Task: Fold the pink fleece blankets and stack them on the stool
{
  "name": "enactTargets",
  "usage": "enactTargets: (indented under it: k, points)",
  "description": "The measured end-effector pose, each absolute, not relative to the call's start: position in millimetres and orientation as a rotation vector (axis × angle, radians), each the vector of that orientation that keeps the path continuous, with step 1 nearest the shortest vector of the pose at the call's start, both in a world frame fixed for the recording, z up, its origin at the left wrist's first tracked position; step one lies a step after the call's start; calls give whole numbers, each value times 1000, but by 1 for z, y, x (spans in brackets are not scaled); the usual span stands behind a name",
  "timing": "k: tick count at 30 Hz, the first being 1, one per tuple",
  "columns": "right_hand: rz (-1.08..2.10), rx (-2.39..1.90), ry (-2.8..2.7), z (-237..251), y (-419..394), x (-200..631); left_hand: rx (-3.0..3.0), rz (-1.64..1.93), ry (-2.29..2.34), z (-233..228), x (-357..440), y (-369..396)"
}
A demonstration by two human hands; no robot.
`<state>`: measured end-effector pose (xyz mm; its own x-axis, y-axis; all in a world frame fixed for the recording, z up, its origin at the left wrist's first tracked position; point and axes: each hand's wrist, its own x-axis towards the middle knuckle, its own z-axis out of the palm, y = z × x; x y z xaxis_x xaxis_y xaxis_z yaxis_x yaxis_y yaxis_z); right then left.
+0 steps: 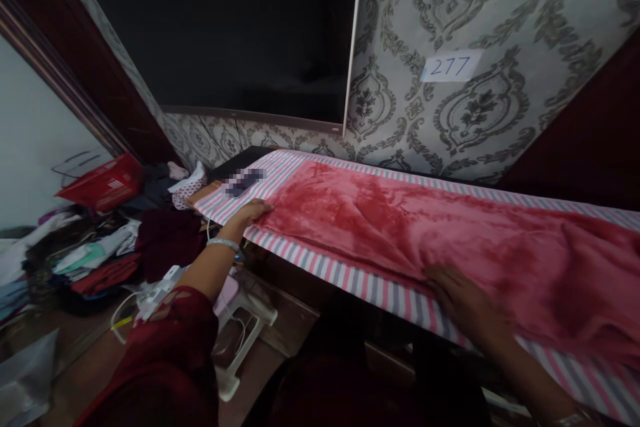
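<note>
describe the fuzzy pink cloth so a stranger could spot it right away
Find the long striped board below the patterned wall. The fuzzy pink cloth lies spread along it, the left hand and right hand flat on its edge. It alone is plush, plain pink.

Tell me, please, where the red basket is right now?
In the head view the red basket sits at the far left, tilted atop the heap of clothes, left of the striped cloth and beyond the left hand.
</note>
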<state>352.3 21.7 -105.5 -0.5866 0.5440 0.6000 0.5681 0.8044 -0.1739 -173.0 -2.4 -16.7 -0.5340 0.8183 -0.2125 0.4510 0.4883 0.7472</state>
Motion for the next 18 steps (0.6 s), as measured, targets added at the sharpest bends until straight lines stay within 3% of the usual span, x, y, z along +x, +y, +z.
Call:
enactTargets:
  k: [11, 18]
  points:
    - [-270, -987, -2482, -101, 30, 344, 1043, 928, 2019, -13, -157, 0]
    - [-310, -917, -2338, -30, 35, 336, 1181, 997, 2036, 44, -194, 10]
